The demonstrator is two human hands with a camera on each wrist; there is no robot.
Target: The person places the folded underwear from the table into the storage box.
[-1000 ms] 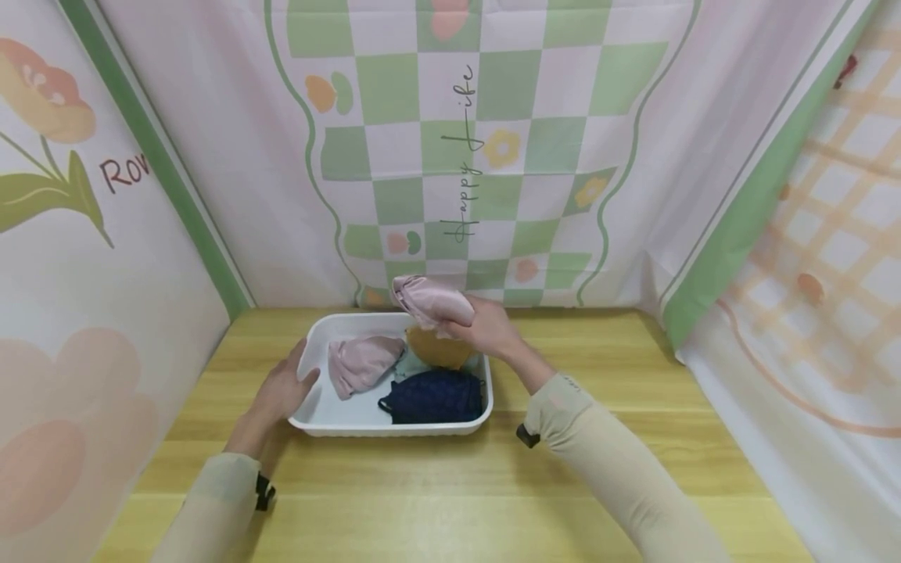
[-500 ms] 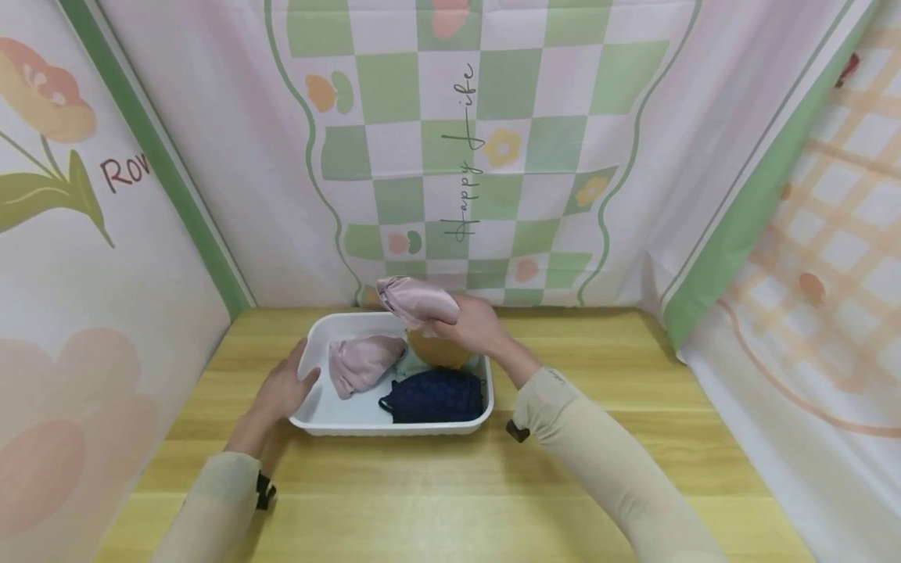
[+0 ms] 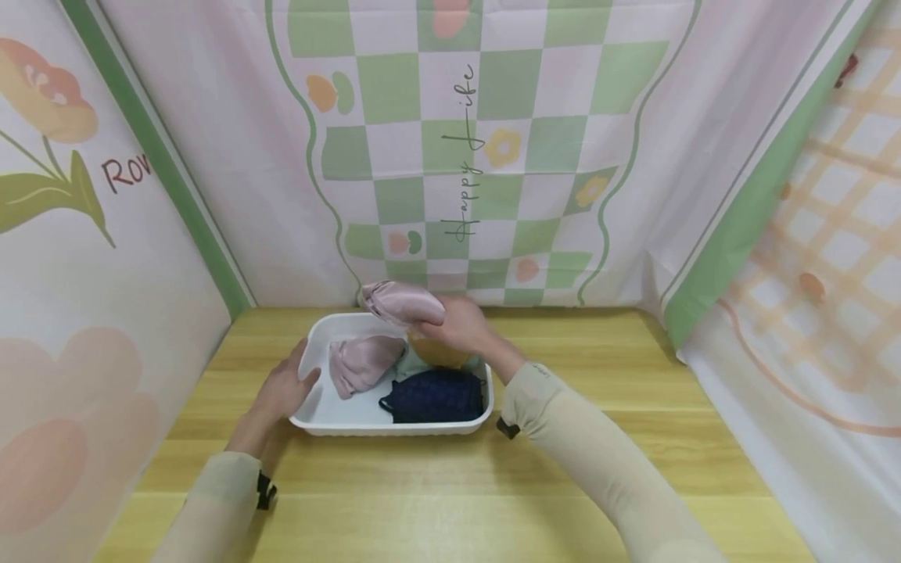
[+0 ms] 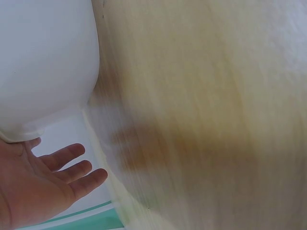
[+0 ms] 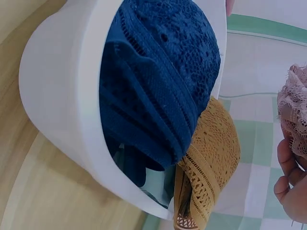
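Note:
My right hand (image 3: 461, 322) grips a folded pink lace bra (image 3: 401, 303) above the back of a white tray (image 3: 338, 428). In the right wrist view its lace edge (image 5: 295, 103) shows beside my curled fingers. Inside the tray lie another pink bra (image 3: 366, 363) on the left, a navy lace bra (image 3: 436, 397) at front right and a mustard lace bra (image 3: 439, 352) behind it. Pale green fabric (image 3: 411, 364) peeks out between them, mostly covered. My left hand (image 3: 281, 387) rests at the tray's left rim, thumb over the edge, its other fingers (image 4: 88, 184) loosely extended outside.
The tray stands on a wooden table (image 3: 450, 493), near its back edge. Behind hangs a checkered curtain (image 3: 507, 195), with printed fabric on both sides. Each wrist carries a small black camera mount (image 3: 265, 491).
My right hand has moved left with the pink bra, from over the mustard bra toward the middle of the tray's back rim. My left hand and the tray stay put.

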